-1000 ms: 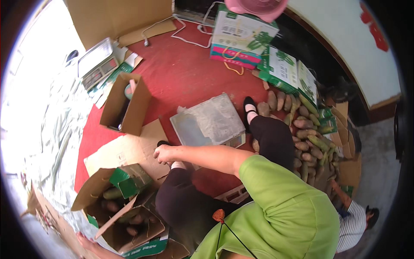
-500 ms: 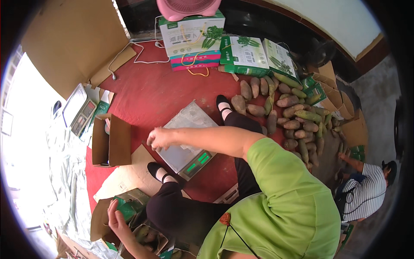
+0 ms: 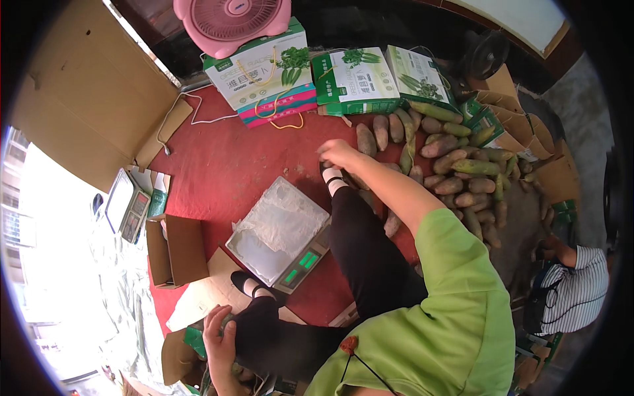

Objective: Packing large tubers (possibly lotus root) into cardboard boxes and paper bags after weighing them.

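My right arm stretches forward across my right leg, and my right hand (image 3: 338, 154) is over the black shoe (image 3: 332, 174). Its fingers bend downward and their tips are hard to see; I cannot tell whether they hold anything. Reddish and green long radishes (image 3: 366, 140) lie just right of it. My left hand (image 3: 221, 338) is raised beside my left knee, above an open carton (image 3: 175, 360). Its fingers curl around a small greenish patch I cannot identify. Between my feet, the digital scale (image 3: 281, 221) has a lit green display and a whitish film on its plate.
An open brown box (image 3: 185, 251) stands left of the scale, with a second scale (image 3: 127, 206) beyond. Printed gift boxes (image 3: 360, 78) and a pink fan (image 3: 231, 23) stand at the back. A large radish pile (image 3: 462, 175) and a person in stripes (image 3: 576, 290) are right.
My right hand has moved from over the scale forward and right to my shoe and the radishes. My left hand has shifted rightward toward my knee, its fingers more curled. The view has shifted.
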Demonstrator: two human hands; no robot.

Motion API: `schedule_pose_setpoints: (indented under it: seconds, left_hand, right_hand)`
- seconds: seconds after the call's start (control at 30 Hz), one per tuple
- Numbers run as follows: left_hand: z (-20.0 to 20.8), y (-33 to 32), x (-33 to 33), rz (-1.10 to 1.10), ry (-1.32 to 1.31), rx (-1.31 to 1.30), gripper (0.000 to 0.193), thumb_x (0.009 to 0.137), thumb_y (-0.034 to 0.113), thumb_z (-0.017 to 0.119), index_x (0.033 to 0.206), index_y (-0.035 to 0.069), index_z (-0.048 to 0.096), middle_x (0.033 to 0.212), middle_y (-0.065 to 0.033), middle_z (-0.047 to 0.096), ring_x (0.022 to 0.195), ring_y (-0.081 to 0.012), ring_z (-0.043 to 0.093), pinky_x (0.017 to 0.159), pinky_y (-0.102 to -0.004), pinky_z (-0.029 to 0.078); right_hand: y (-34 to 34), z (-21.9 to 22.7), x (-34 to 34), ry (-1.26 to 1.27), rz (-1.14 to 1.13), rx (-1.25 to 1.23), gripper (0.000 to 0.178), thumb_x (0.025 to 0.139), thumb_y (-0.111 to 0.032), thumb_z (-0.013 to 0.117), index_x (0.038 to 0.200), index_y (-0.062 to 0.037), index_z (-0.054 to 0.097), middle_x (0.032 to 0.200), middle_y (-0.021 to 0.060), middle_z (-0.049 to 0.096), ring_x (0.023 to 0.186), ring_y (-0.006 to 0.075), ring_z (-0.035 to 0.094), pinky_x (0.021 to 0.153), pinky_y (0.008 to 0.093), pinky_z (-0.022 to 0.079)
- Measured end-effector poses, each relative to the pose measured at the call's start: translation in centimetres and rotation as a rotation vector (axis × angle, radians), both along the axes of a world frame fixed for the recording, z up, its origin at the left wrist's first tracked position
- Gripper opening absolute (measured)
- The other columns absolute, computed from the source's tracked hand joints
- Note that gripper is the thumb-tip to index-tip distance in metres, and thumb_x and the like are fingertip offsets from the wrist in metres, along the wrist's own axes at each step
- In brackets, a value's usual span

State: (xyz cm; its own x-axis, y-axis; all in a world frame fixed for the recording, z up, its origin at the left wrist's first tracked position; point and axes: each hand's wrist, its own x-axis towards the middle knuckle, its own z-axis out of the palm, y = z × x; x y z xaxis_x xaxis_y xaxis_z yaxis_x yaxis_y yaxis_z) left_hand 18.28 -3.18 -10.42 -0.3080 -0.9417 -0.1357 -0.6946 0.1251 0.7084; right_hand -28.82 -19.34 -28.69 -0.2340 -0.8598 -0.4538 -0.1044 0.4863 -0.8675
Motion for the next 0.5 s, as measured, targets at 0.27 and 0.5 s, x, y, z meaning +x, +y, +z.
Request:
schedule_pose_setpoints:
  seconds: [0.27,0.5]
  left_hand:
    - [-1.9,-1.2,-1.5,0.066,-0.139,0.055,0.027,0.073,0.013,0.064,0.096,-0.001,0.066,0.096,-0.0171,0.064,0.098,-0.0325,0.058,0.090,-0.0387,0.044]
    - [-2.4,-3.2,-1.6,-0.036,-0.284,0.038,0.029,0.071,0.021,0.068,0.095,0.003,0.068,0.097,-0.0154,0.064,0.100,-0.0343,0.058,0.092,-0.0425,0.043]
  right_hand:
    - [0.5,-12.7,-11.3,0.469,-0.127,0.103,0.029,0.076,-0.005,0.054,0.102,-0.0024,0.068,0.085,0.0156,0.067,0.071,0.0265,0.065,0.054,0.0385,0.049]
    - [-3.9,-14.1,-12.8,0.751,-0.096,0.039,0.026,0.074,-0.011,0.051,0.092,-0.0035,0.067,0.098,0.0254,0.063,0.098,0.0360,0.060,0.088,0.0429,0.046]
